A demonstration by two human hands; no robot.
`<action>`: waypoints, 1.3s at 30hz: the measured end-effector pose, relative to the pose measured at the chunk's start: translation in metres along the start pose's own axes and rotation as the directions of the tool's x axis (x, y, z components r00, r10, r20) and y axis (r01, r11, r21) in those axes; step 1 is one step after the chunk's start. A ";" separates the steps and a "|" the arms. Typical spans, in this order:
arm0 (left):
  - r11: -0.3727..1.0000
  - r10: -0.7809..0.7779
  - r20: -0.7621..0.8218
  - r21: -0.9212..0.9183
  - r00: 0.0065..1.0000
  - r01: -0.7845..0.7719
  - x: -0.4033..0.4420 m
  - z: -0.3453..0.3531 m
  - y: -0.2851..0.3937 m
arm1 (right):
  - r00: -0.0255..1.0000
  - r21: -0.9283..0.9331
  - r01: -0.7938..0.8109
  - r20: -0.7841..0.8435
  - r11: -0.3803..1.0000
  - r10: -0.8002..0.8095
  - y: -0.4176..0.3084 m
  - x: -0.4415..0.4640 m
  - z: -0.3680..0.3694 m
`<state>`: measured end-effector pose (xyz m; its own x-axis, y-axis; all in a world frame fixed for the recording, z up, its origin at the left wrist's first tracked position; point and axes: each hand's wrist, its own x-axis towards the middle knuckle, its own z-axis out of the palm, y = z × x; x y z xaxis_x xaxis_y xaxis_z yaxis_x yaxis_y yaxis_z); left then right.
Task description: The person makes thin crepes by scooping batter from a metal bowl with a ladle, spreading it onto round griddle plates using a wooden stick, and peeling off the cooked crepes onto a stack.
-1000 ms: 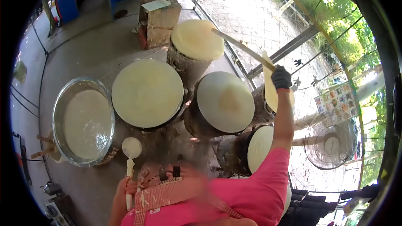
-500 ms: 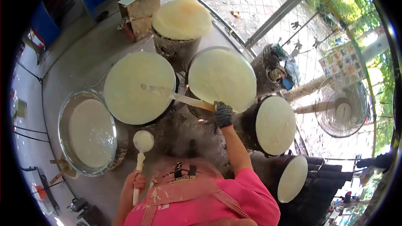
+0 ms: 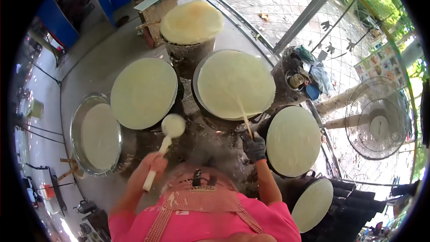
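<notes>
My left hand (image 3: 154, 165) is wrapped round the white handle of a ladle (image 3: 173, 126), whose round bowl is just below the left griddle. That griddle bears a pale round sheet (image 3: 144, 93). My right hand (image 3: 254, 147), in a dark glove, grips a thin wooden spatula (image 3: 245, 117). The spatula's far end lies over the pale sheet (image 3: 235, 84) on the middle griddle; whether it touches is unclear. This sheet sits off-centre, so grey griddle (image 3: 195, 88) shows along its left edge. A metal basin (image 3: 77, 130) of pale batter (image 3: 101, 137) stands at the left.
Another sheet (image 3: 191, 21) covers the drum at the back. Two more round sheets (image 3: 294, 141) (image 3: 313, 205) lie at the right. A bin of rubbish (image 3: 295, 78), a fan (image 3: 377, 118) and a wire fence (image 3: 268, 0) are beyond. A box (image 3: 156, 11) stands behind.
The middle griddle was bare and now carries a sheet. My right hand came back from the far right with the spatula and drew nearer my body. My left hand raised the ladle rightward.
</notes>
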<state>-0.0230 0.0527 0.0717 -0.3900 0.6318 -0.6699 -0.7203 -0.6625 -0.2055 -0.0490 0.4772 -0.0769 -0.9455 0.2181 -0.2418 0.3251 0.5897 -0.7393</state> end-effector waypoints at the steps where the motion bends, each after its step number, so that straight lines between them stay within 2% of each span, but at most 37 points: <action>1: 0.970 -0.048 0.078 0.241 0.996 0.027 0.026 0.007 0.014 | 0.994 0.276 -0.103 0.075 0.956 0.086 0.022 0.000 0.004; 2: 0.962 -0.093 0.098 0.266 0.991 0.064 0.053 0.021 0.026 | 0.974 0.517 -0.223 0.148 0.827 0.170 0.045 0.001 0.007; 3: 0.959 -0.069 0.132 0.281 0.989 0.030 0.081 0.044 0.032 | 0.977 0.804 -0.205 0.136 0.558 0.163 0.061 0.001 0.011; 4: 0.911 -0.093 0.205 0.413 0.974 0.000 0.109 0.068 0.040 | 0.973 0.896 -0.195 0.126 0.398 0.191 0.052 -0.004 0.002; 5: 0.620 0.085 0.345 0.716 0.935 -0.321 0.147 0.120 0.037 | 0.969 0.960 -0.167 0.117 0.226 0.219 0.039 -0.009 -0.008; 6: 0.622 0.150 0.304 0.711 0.941 -0.329 0.162 0.154 0.030 | 0.977 0.844 -0.110 -0.007 0.525 0.215 0.011 -0.014 -0.024; 7: 0.653 0.196 0.366 0.643 0.910 -0.400 0.193 0.161 0.035 | 0.977 0.636 -0.056 -0.125 0.770 0.174 -0.013 -0.017 -0.037; 8: 0.794 0.168 0.277 0.530 0.946 -0.296 0.235 0.163 0.053 | 0.969 0.358 -0.018 -0.225 0.933 0.104 -0.024 -0.017 -0.041; 9: 0.812 0.214 0.253 0.491 0.944 -0.316 0.250 0.178 0.049 | 0.923 0.275 0.196 -0.376 0.941 -0.082 -0.001 -0.001 -0.028; 11: 0.778 0.271 0.177 0.539 0.946 -0.323 0.292 0.184 0.060 | 0.967 0.495 0.000 -0.222 0.869 0.127 0.007 0.013 -0.014; 14: 0.772 0.342 0.076 0.546 0.937 -0.326 0.318 0.184 0.065 | 0.963 0.531 -0.129 -0.135 0.837 0.234 -0.004 0.027 -0.003; 16: 0.741 0.379 0.010 0.595 0.925 -0.311 0.318 0.182 0.068 | 0.981 0.555 -0.037 -0.140 0.831 0.137 -0.019 0.031 0.007; 17: 0.736 0.393 -0.005 0.601 0.920 -0.311 0.318 0.179 0.069 | 0.979 0.374 0.010 -0.191 0.928 0.067 -0.023 0.030 0.011; 19: 0.727 0.418 -0.029 0.610 0.908 -0.316 0.315 0.180 0.069 | 0.966 0.118 -0.136 -0.206 0.984 0.158 -0.053 0.016 0.004; 20: 0.728 0.415 -0.024 0.608 0.910 -0.316 0.314 0.180 0.071 | 0.955 -0.019 -0.208 -0.221 0.978 0.199 -0.066 0.011 0.001; 23: 0.740 0.406 -0.022 0.594 0.914 -0.315 0.309 0.180 0.072 | 0.959 -0.331 -0.212 -0.250 0.919 0.131 -0.080 0.008 0.006; 25: 0.749 0.413 -0.035 0.581 0.910 -0.317 0.302 0.182 0.071 | 0.965 -0.557 -0.178 -0.260 0.811 0.033 -0.087 0.011 0.006; 28: 0.787 0.379 -0.047 0.542 0.924 -0.295 0.304 0.178 0.081 | 0.950 -0.492 -0.200 -0.310 0.847 0.045 -0.085 0.028 0.009; 29: 0.776 0.395 -0.047 0.552 0.917 -0.306 0.302 0.178 0.081 | 0.946 -0.399 -0.185 -0.320 0.898 0.052 -0.068 0.032 0.020; 31: 0.755 0.420 -0.041 0.569 0.906 -0.324 0.292 0.186 0.076 | 0.952 -0.371 -0.221 -0.283 0.902 0.117 -0.068 0.027 0.032; 34: 0.935 0.125 -0.024 0.338 0.992 -0.109 0.277 0.187 0.099 | 0.960 -0.424 -0.237 -0.237 0.874 0.146 -0.081 0.016 0.026; 35: 0.977 -0.188 0.112 0.125 0.976 0.174 0.256 0.184 0.118 | 0.954 -0.442 -0.265 -0.251 0.857 0.166 -0.099 0.012 0.014; 36: 0.968 -0.179 0.232 0.215 0.956 0.129 0.230 0.177 0.126 | 0.946 -0.460 -0.293 -0.265 0.838 0.185 -0.111 0.009 0.007; 37: 0.952 -0.179 0.348 0.297 0.920 0.072 0.206 0.166 0.123 | 0.939 -0.374 -0.284 -0.295 0.883 0.177 -0.107 0.008 0.006; 39: 0.932 -0.039 0.258 0.359 0.965 -0.058 0.159 0.160 0.105 | 0.936 -0.288 -0.170 -0.346 0.942 0.063 -0.067 0.013 0.031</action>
<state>-0.2525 0.1474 0.0580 -0.4962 0.7395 -0.4549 -0.8542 -0.5096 0.1034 -0.0842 0.4160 -0.0501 -0.8582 0.5103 -0.0558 0.4724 0.7427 -0.4746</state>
